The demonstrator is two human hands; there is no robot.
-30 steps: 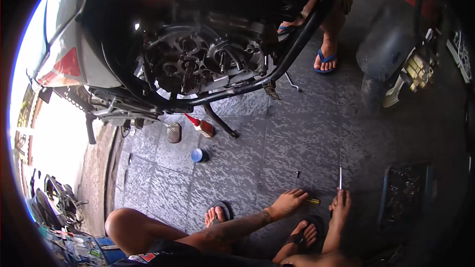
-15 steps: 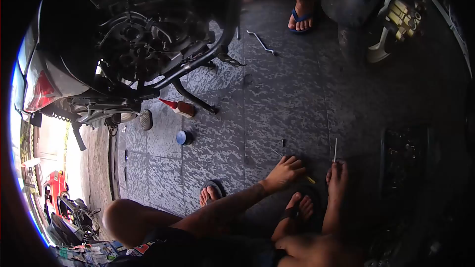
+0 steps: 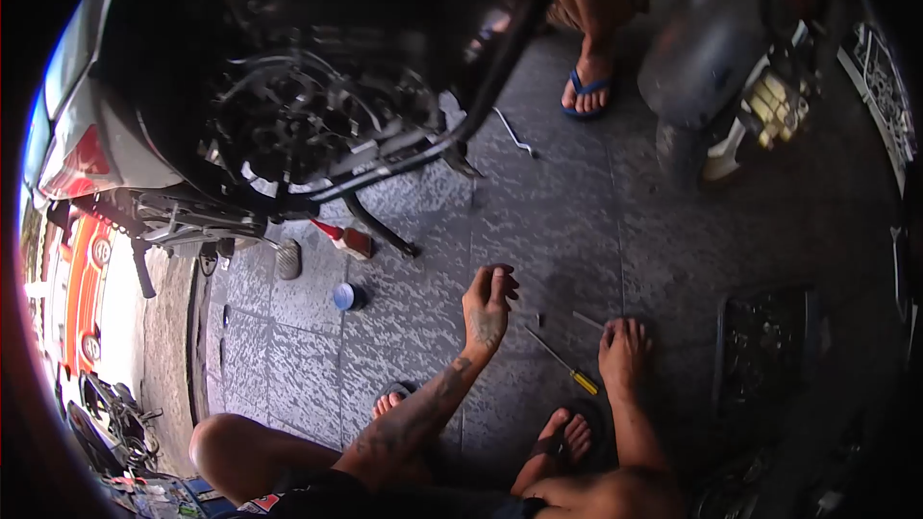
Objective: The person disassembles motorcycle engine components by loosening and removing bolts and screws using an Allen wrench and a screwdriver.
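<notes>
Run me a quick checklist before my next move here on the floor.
1. Yellow-handled screwdriver with a slim metal shaft out of both hands: ok, lying on the grey patterned tiles.
2. Right hand firmly gripping the thin grey rod: cannot tell.
3. Left hand empty: cannot tell, fingers curled.
4. Small dark cylindrical piece put away: not ok, loose on the tiles.
5. Round blue tub clear of both hands: ok.

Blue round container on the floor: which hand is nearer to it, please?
Left. The left hand is to the right of the blue container in the picture; the right hand is farther to the right and lower.
</notes>
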